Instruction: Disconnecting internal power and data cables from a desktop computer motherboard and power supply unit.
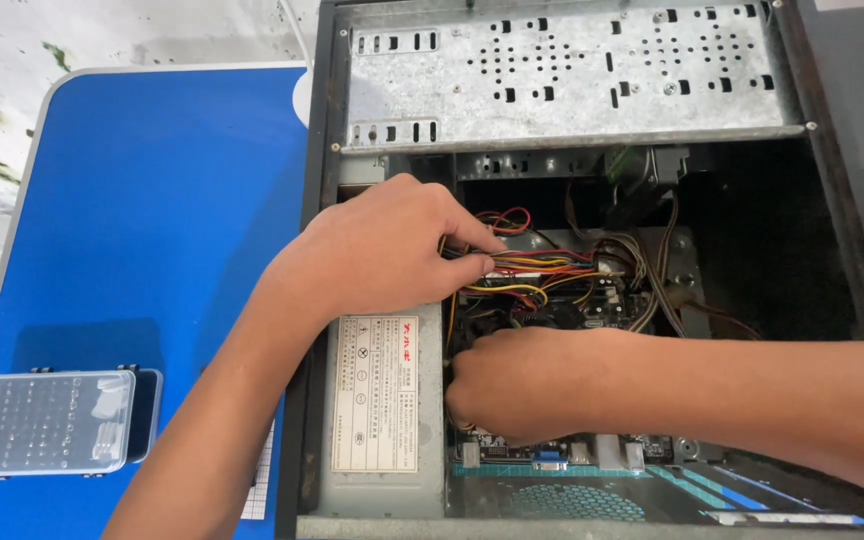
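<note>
Left hand [382,250] pinches wires [542,265] inside an open case [572,80]; right hand [522,385] curls closed below, its grip hidden.

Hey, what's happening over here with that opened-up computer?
A person has both hands inside an open desktop computer case lying on a blue table. The left hand grips a bundle of coloured wires coming from the grey power supply. The right hand is curled down over the circuit board, its fingertips hidden. A clear plastic bit case sits on the table to the left.
</note>
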